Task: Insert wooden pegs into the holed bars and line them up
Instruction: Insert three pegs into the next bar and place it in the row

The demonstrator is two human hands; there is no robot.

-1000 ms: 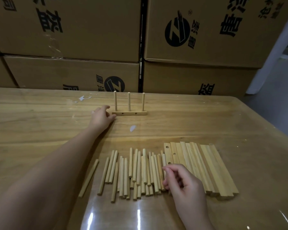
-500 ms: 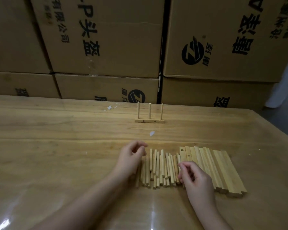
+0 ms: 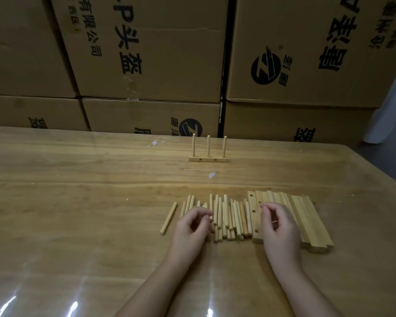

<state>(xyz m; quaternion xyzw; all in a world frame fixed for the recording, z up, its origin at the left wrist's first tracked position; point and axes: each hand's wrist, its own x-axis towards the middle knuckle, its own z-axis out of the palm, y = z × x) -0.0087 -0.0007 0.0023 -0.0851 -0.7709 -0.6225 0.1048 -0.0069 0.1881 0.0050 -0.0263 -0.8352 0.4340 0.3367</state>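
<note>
Pale round wooden pegs (image 3: 229,216) lie loose in a row on the near bench (image 3: 78,202), with flat holed wooden bars (image 3: 311,220) just right of them. Judged light, stiff and prone to roll; best pinched mid-length. Left hand (image 3: 192,227) curls at the pegs' left end, grip not discernible. Right hand (image 3: 278,225) hovers loosely curled over the bars, holding nothing. One pegged bar (image 3: 208,159) stands far centre.

Twelve o'clock, the middle carton (image 3: 174,53) reads "-P头盔" and "有限公司". Over at two o'clock, the right carton (image 3: 306,94) shows "唐圣" beside a round Z logo.
</note>
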